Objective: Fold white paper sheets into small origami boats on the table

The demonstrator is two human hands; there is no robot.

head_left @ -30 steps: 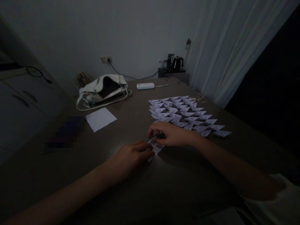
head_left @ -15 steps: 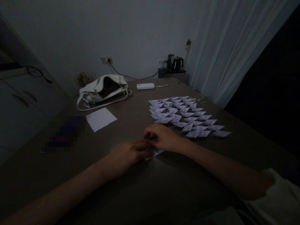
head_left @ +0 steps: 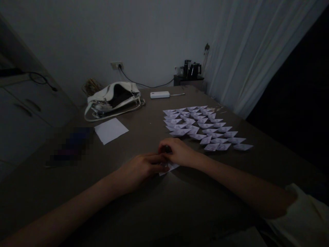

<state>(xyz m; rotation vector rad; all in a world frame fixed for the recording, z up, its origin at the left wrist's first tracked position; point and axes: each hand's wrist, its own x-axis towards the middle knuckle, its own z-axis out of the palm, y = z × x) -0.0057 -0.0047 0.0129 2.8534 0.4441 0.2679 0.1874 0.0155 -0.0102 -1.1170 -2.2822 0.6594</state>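
Note:
A small piece of white paper (head_left: 173, 167) lies on the table in front of me, largely covered by my fingers. My left hand (head_left: 142, 171) is on its left side, thumb and forefinger closed on the paper. Bent over its far edge, my right hand (head_left: 181, 152) pinches the paper with thumb and forefinger. The fingertips of both hands meet there, and the fold beneath them is hidden. Just beyond my right hand stand several folded paper boats (head_left: 197, 126) in close rows.
Left of the hands lies a white paper sheet (head_left: 111, 131). Behind it sits a white handbag (head_left: 110, 97). A white power bank (head_left: 159, 94) with a short cable lies farther back. A blurred dark object (head_left: 73, 145) is at the left. A black kettle (head_left: 194, 70) stands beyond the table.
My right hand has dipped very slightly toward the paper. Both hands otherwise keep their places, and the boats and other things have not moved.

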